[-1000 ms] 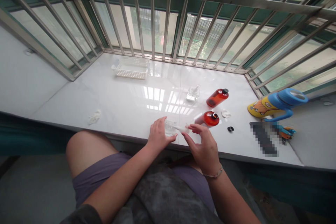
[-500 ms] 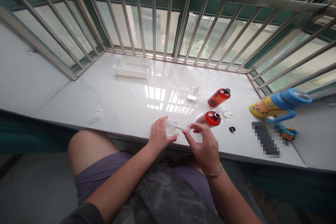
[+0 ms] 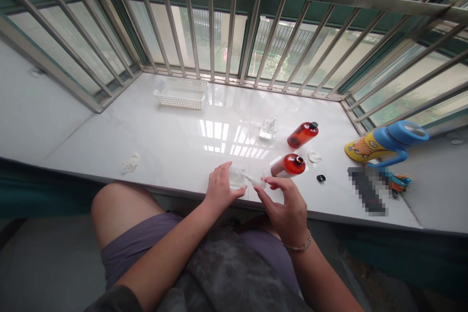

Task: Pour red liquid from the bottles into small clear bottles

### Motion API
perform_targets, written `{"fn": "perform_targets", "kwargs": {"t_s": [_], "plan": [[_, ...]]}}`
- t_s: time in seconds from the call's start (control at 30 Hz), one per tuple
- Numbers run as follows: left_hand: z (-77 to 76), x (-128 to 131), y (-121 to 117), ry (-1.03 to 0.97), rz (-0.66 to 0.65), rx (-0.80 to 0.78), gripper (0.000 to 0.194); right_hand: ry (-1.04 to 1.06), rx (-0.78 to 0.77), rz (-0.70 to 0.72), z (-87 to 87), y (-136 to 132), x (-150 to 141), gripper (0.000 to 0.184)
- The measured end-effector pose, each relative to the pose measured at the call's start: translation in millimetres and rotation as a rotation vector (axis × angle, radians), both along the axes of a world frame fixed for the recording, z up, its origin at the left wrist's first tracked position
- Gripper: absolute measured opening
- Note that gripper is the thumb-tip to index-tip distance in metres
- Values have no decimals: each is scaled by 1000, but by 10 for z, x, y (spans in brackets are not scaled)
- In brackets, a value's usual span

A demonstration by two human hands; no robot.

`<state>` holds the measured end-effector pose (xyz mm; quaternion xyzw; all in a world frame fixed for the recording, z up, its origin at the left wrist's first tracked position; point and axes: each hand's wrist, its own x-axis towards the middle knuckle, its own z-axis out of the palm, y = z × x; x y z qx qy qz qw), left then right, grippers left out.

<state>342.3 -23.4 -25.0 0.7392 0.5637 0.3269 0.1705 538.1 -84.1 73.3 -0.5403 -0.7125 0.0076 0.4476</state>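
My left hand (image 3: pixel 222 184) is closed around a small clear glass container (image 3: pixel 237 178) near the front edge of the white counter. Between the thumb and fingers of my right hand (image 3: pixel 286 203) is a translucent white dropper-like piece (image 3: pixel 259 182). Its thin tip points left, at the rim of the glass container; whether it is inside cannot be made out. Just beyond my right hand stands an uncapped red-brown bottle (image 3: pixel 288 165) with a white label. A black cap (image 3: pixel 321 178) lies to its right.
Behind stand a capped red-brown bottle (image 3: pixel 302 135) and another clear glass container (image 3: pixel 268 128). Crumpled tissues (image 3: pixel 314 156) lie right and left. A white basket (image 3: pixel 182 95) sits near the window bars, a blue and yellow flask (image 3: pixel 385 142) at the right.
The whole view has shifted slightly. Both hands keep almost the same place and grip, and the dropper-like piece appears a little more tilted.
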Motion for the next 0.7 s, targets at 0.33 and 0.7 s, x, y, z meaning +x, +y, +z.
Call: {"fn": "perform_targets", "kwargs": {"t_s": [0.33,0.7], "plan": [[20,-15,2,19,-12,1,89,378,235,-157,-10,53,516,45],[15,-24,11,30,-10,6,88,269,-173,-691,-558,487,2166,50]]}}
